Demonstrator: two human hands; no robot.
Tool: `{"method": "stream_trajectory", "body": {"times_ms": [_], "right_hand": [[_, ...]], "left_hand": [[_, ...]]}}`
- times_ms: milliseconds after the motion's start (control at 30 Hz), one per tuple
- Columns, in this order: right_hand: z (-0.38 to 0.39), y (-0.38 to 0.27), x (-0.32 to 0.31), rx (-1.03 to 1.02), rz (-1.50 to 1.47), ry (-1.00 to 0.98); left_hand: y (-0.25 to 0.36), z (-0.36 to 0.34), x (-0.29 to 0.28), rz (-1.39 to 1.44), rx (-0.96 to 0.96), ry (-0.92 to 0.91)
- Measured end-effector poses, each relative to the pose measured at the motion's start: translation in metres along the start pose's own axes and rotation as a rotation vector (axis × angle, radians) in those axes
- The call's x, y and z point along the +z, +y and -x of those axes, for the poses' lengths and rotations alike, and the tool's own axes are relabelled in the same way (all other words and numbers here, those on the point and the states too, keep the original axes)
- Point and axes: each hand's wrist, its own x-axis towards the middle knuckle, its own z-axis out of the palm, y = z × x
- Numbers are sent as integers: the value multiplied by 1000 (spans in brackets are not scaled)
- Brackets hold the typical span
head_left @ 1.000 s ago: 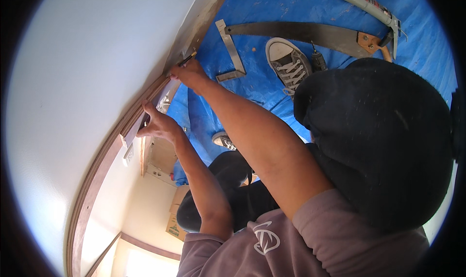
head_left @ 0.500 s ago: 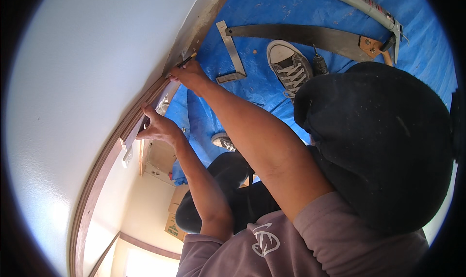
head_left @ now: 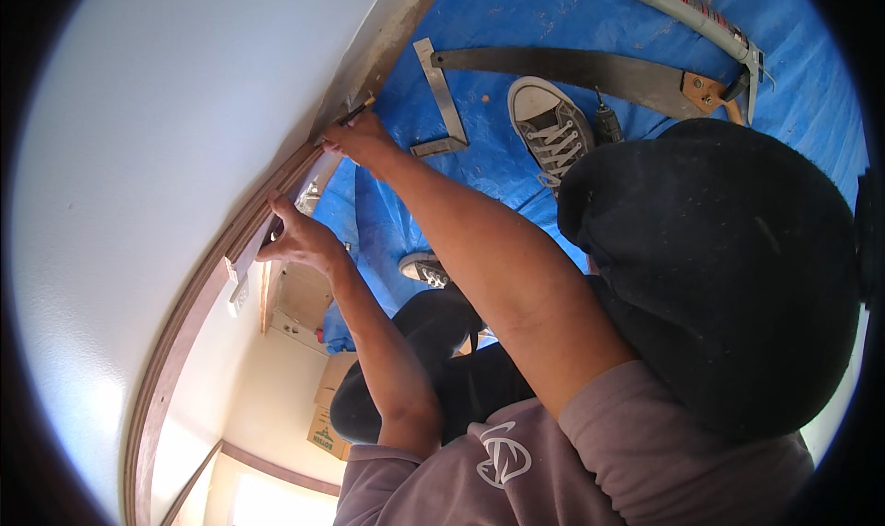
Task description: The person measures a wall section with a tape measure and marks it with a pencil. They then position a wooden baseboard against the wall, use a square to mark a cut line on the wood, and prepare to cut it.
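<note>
A brown wooden trim strip (head_left: 263, 203) runs along the lower edge of the pale wall. My left hand (head_left: 304, 237) is closed around the strip, thumb and fingers on different sides; part of its grip is hidden. Farther along, where the strip ends, my right hand (head_left: 361, 139) pinches a dark pencil-like marking tool (head_left: 355, 111) with a yellowish end. The right fingertips sit against the strip's end and the wall edge, and the tool's lower end is hidden by them. A small light piece (head_left: 239, 295) sticks out below the strip, near my left hand.
Blue sheeting (head_left: 498, 19) covers the floor. On it lie a metal square (head_left: 443, 97), a handsaw (head_left: 572, 70), a caulking gun (head_left: 691, 14) and a drill (head_left: 606, 120) beside my shoe (head_left: 551, 130). A cardboard box (head_left: 329, 425) stands by the far wall.
Very little differs. Both hands stay at the same places on the strip, and the view has shifted slightly.
</note>
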Motion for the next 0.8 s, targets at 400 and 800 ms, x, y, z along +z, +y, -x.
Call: {"method": "stream_trajectory", "body": {"times_ms": [400, 800], "right_hand": [[18, 18, -25, 95, 96, 123], [20, 33, -32, 74, 134, 159]], "left_hand": [[0, -1, 0, 23, 12, -12], [-10, -5, 1, 54, 5, -6]]}}
